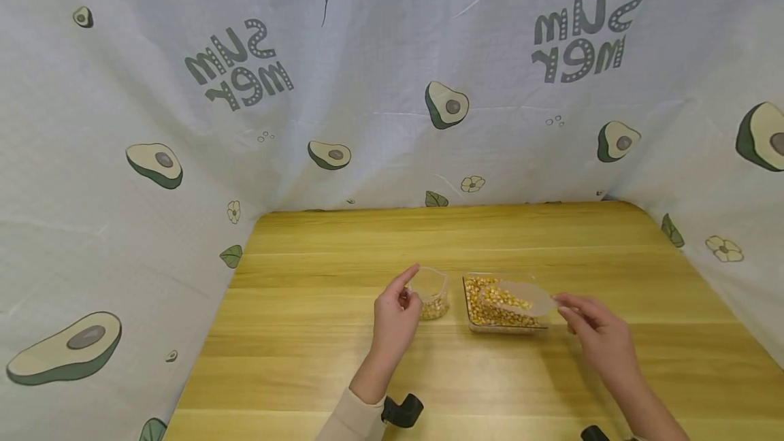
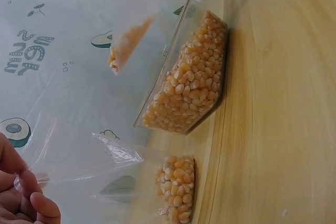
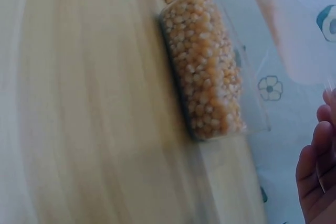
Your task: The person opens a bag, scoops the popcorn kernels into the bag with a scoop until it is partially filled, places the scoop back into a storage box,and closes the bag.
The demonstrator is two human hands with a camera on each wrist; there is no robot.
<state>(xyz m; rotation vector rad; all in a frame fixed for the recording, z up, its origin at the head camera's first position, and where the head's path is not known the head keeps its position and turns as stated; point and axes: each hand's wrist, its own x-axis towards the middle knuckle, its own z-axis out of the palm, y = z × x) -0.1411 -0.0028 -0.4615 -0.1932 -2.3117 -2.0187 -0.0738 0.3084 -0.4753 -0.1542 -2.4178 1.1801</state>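
My left hand [image 1: 394,318] pinches the top edge of a clear plastic bag [image 2: 113,156], which stands on the table with corn kernels [image 2: 177,188] in its bottom. To its right is a clear rectangular container [image 1: 505,329], filled with corn kernels [image 3: 202,66]. Above that container, my right hand [image 1: 603,339] holds a translucent scoop [image 1: 534,298] by its handle, between thumb and fingers. A load of kernels lies in the scoop, seen through its wall in the left wrist view. The scoop is raised clear of the container's rim.
The wood-grain table [image 1: 318,359] spreads out around the bag and container. A white curtain [image 1: 367,73] printed with avocados hangs behind the table and along both sides. A black wrist mount [image 1: 402,411] sits at the left sleeve.
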